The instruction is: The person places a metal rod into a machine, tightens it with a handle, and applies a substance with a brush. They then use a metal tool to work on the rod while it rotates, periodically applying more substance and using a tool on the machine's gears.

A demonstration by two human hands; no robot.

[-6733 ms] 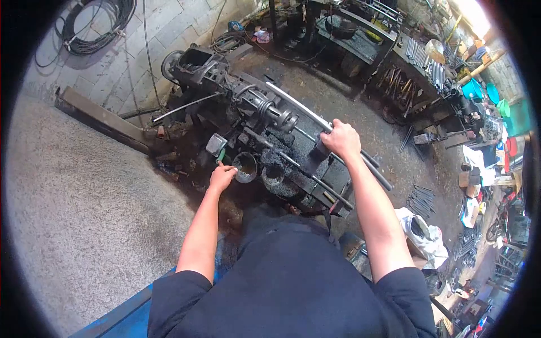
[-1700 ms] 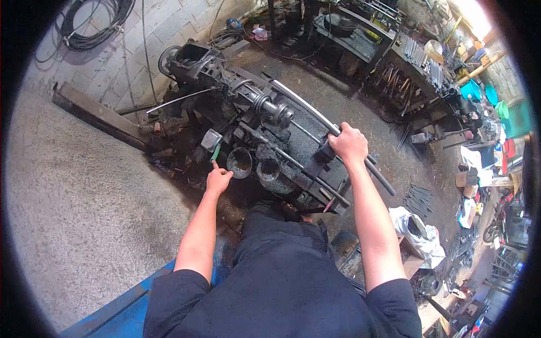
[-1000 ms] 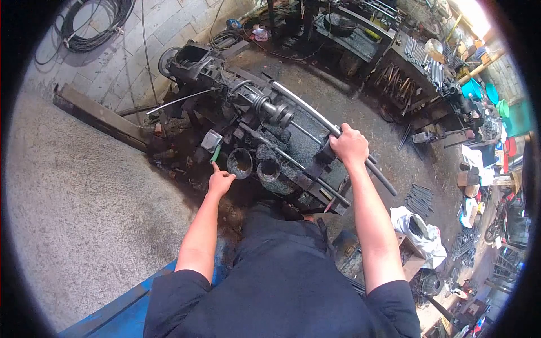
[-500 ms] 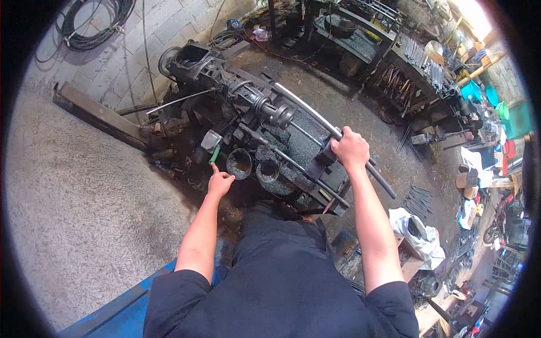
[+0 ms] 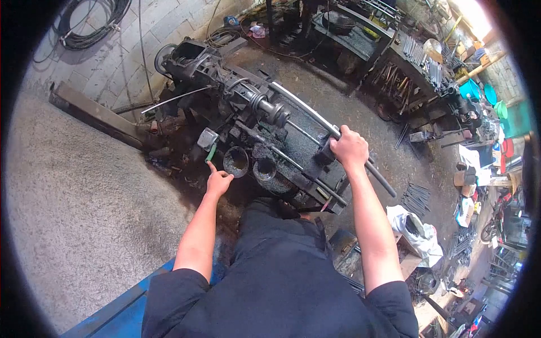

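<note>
My left hand (image 5: 218,183) has its index finger stretched out to the end of a green handle (image 5: 211,153), with the thumb apart near a round metal bowl (image 5: 235,162). The handle joins a small grey box (image 5: 208,138) on the machine. My right hand (image 5: 350,147) is wrapped round a long metal bar (image 5: 307,108) that slants over the machine's far side. Between the hands lies a dark, greasy lathe-like machine with a round chuck (image 5: 277,114). A thin rod (image 5: 304,134) runs out from the chuck toward a dark block (image 5: 325,155) beside my right hand.
A second bowl (image 5: 264,168) sits by the first. Metal shavings (image 5: 301,147) cover the machine bed. A steel beam (image 5: 96,114) lies along the wall at left. Beyond stands a workbench (image 5: 360,42) with rods. A white sack (image 5: 414,236) is at right, a blue edge (image 5: 121,310) below.
The view has shifted slightly, so the machine sits a little further left. My left index finger stays at the green handle and my right hand keeps its hold on the bar.
</note>
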